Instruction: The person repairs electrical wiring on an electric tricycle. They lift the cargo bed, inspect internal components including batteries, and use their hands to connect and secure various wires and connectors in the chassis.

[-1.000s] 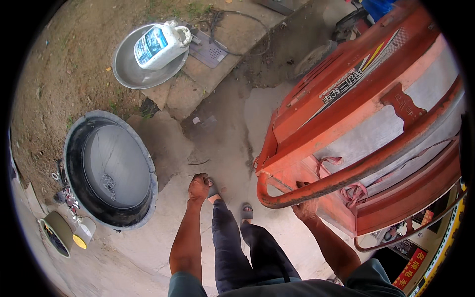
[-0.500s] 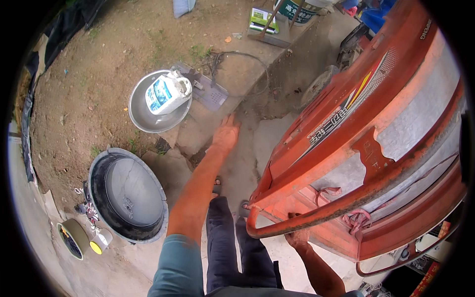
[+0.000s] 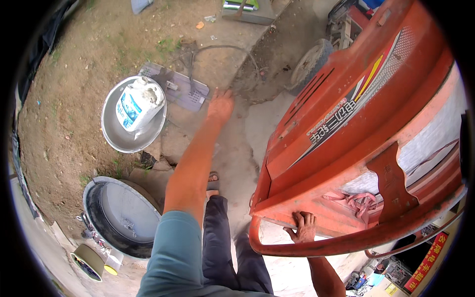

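On ground [image 3: 64,119], basin [image 3: 123,142] w/ jug [image 3: 134,106], tub [image 3: 129,242] w/ liquid [image 3: 118,213], L hand [image 3: 221,106] half-open, empty, R hand [image 3: 303,228] spread on cart [image 3: 341,128]

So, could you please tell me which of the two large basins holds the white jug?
The silver metal basin, farther up the view and nearer the left hand, holds the white jug; the dark basin below has none.

Soft, bright daylight spread fairly evenly, its direction hard to judge. Highlights paled the white plastic jug [image 3: 138,106], and the round silver metal basin [image 3: 113,130] showed a mild sheen. The brown dirt strip [image 3: 272,57] beside the orange-red metal tricycle body [image 3: 376,123] looked dimmer. Fisheye distortion bent edges toward a black rim, where small details seemed soft.
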The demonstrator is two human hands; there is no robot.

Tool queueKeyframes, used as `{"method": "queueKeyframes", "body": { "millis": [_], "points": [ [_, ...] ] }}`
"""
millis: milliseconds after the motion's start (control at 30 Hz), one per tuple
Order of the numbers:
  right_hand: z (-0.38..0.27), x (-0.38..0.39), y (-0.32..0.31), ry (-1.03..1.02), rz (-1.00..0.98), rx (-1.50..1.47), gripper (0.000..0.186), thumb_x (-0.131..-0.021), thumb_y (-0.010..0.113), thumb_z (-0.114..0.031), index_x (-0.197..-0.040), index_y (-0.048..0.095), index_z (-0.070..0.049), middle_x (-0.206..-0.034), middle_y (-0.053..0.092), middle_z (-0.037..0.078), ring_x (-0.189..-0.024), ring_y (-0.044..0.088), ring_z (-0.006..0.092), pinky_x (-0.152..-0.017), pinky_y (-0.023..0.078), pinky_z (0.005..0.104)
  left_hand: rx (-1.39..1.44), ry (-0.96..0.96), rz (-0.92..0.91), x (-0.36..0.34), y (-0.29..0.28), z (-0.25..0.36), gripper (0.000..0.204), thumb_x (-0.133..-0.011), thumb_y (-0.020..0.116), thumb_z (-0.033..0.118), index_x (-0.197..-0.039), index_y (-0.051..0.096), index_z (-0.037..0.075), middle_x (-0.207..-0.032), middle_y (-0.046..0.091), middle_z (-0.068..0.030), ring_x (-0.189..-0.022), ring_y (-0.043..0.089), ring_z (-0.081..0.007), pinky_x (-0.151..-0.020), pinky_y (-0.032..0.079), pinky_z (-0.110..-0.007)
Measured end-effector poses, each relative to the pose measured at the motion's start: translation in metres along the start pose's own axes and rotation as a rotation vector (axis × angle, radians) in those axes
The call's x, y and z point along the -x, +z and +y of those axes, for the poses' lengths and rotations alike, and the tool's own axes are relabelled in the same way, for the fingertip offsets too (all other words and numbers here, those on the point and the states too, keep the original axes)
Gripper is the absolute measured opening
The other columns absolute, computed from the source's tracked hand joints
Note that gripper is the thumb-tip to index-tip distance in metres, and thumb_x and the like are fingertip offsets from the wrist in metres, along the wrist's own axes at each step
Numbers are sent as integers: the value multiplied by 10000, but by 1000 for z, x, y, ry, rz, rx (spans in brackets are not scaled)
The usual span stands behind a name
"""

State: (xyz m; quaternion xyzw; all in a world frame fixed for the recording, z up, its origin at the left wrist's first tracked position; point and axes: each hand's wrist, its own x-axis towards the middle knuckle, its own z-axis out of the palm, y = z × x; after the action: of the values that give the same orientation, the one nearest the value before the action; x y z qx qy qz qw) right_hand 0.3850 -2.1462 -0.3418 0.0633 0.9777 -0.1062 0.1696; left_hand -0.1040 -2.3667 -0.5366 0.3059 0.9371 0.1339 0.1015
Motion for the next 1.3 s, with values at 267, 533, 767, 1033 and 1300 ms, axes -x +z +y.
{"method": "queueKeyframes", "body": {
  "millis": [267,533,767,1033,1300],
  "points": [
    [29,21,27,-7,21,8,609,-857,762,-455,-1349,606,-134,-1234,624,131,-1150,559,359,-1010,417,540,967,-182,791,105,-175,84,184,-1021,542,-5,-1180,632,16,-1054,646,-67,-873,596,-159,-757,489,-276],
    [-41,19,-6,264,151,-324,719,-815,836,-330,-1431,541,-107,-1340,573,154,-1276,520,369,-1082,409,498,1642,-468,817,345,-313,139,365,-1043,587,80,-1393,577,-25,-985,628,-20,-621,359,-26,-469,242,-210],
    [-153,163,-53,282,58,-1929,674,-1060,580,-456,-1555,399,-36,-1471,551,186,-1275,599,331,-1048,495,460,1659,-475,872,516,-353,253,403,-1039,568,61,-1432,543,-25,-1057,638,-59,-610,332,-8,-431,199,-170],
    [-114,348,-103,322,116,-2397,563,-1076,570,-377,-1478,408,-17,-1234,632,183,-1118,674,305,-935,562,487,1900,-294,374,576,-324,416,333,-1047,576,89,-1366,559,-5,-1075,610,-22,-651,334,-32,-463,225,-181],
    [-34,519,-151,320,1070,-2252,383,-1061,601,-169,-1379,474,3,-1105,671,168,-986,719,286,-860,623,418,868,436,241,588,-289,573,621,-997,708,259,-1479,462,-45,-1551,415,-216,-1480,383,-374,-1212,346,-496]
  ]
}}
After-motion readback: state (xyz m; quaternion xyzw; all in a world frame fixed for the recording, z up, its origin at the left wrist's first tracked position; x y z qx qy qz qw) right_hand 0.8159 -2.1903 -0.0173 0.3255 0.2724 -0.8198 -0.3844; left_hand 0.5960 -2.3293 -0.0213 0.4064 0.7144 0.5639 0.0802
